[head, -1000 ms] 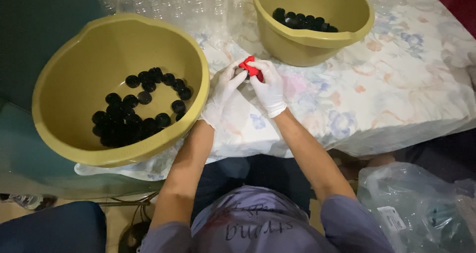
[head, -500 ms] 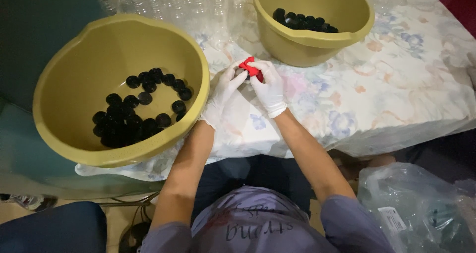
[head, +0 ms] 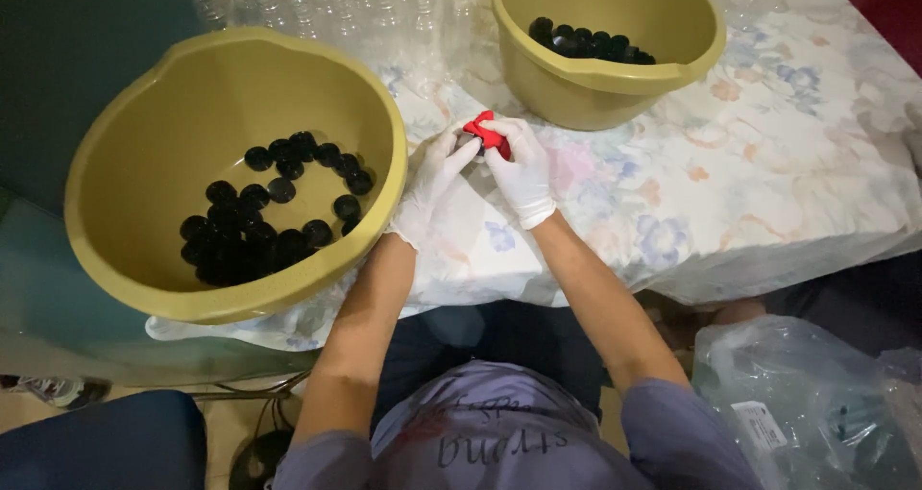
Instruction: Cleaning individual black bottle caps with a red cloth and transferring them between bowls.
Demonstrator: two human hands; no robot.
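Observation:
Both my hands wear white gloves and meet over the flowered tablecloth (head: 749,192). My right hand (head: 523,173) holds a small red piece (head: 487,133) at its fingertips. My left hand (head: 434,178) pinches something small and dark against that red piece; what it is stays mostly hidden by the fingers. A large olive basin (head: 115,269) at the left holds several black caps (head: 259,221). A second olive basin (head: 595,91) at the back holds more black caps (head: 591,43).
Several clear plastic bottles (head: 384,10) lie on the table behind my hands. A clear plastic bag (head: 807,404) sits on the floor at lower right. A dark blue seat (head: 96,442) is at lower left.

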